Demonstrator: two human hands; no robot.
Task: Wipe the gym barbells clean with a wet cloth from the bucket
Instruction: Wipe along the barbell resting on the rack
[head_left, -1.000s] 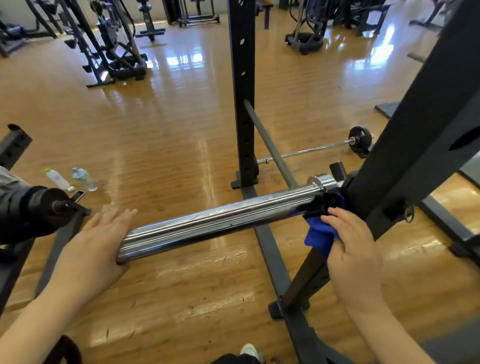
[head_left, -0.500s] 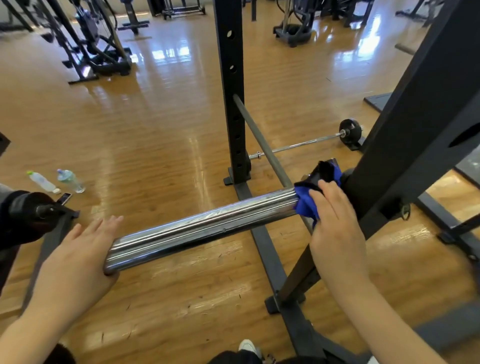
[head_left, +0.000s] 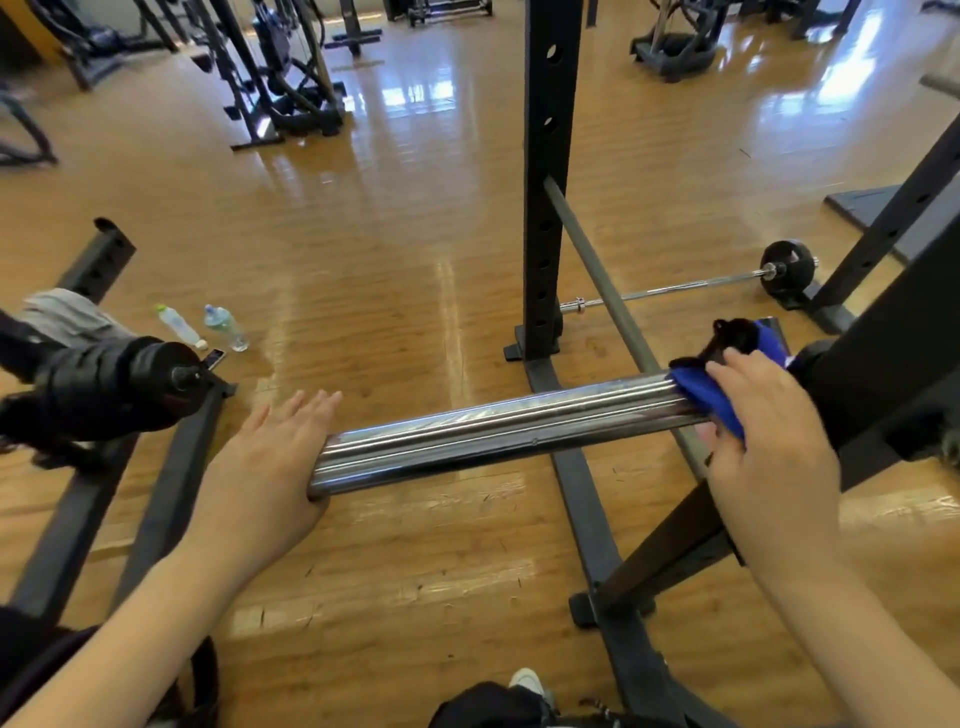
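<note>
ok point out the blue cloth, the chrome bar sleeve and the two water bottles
blue cloth (head_left: 701, 397), head view, fold beside the fingers
chrome bar sleeve (head_left: 498, 434), head view, mid-length
water bottles (head_left: 224, 326), head view, right bottle's body

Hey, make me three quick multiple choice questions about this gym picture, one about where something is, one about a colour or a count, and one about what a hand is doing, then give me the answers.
1. Where do the plastic bottles lie?
A. on the floor at left
B. on the rack
C. in a bucket

2. What colour is the cloth?
A. white
B. blue
C. red

3. How is the left hand?
A. fist round the sleeve
B. flat, fingers straight, against the sleeve end
C. holding a bottle

Answers:
1 A: two plastic bottles lie on the wooden floor.
2 B: the cloth under the right hand is blue.
3 B: the left hand presses open against the end of the barbell sleeve.
</note>
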